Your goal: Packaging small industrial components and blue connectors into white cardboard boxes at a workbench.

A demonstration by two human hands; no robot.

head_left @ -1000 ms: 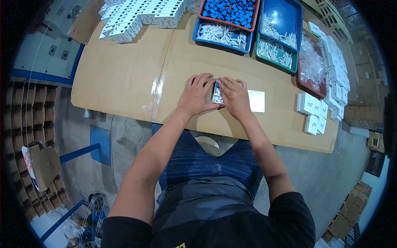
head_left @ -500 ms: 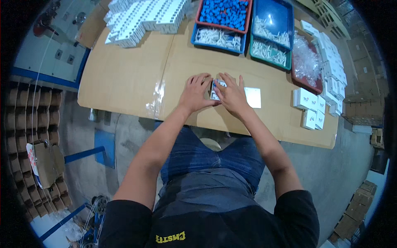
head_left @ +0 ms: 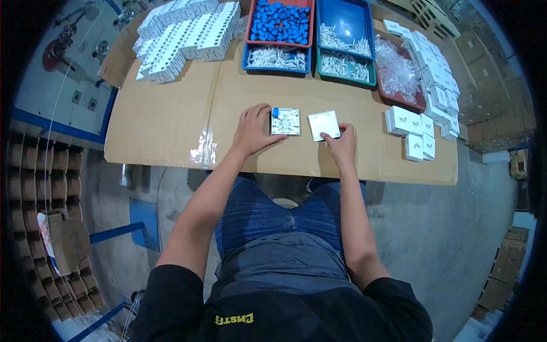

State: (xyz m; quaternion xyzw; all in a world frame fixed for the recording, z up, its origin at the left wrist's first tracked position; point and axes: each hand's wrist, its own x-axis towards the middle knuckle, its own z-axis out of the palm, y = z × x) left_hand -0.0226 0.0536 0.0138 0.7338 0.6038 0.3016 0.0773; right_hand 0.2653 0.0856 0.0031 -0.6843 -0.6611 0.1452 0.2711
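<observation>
A square white box point(head_left: 285, 126) lies open-topped on the table in front of me, with white parts and a small blue piece point(head_left: 276, 112) in its upper left corner. Along the box's left side rests my left hand point(head_left: 252, 130), its thumb stretched out by the lower left corner and its fingers apart. To the right of the box, my right hand point(head_left: 344, 146) pinches a flat white square cover point(head_left: 324, 125) at its lower right edge. The cover is slightly turned and low over the table or on it; I cannot tell which.
Trays stand at the back: a red one of blue pieces point(head_left: 280, 24), others of white plugs point(head_left: 276, 58), and a dark red one of clear plastic bags point(head_left: 397, 71). White boxes are stacked at far left point(head_left: 188, 40) and right point(head_left: 411, 121). Cardboard point(head_left: 159, 125) covers the table.
My right hand has left the box, moved right and taken hold of the white cover, which is now tilted and nearer the box. My left hand has eased slightly left, uncovering the box.
</observation>
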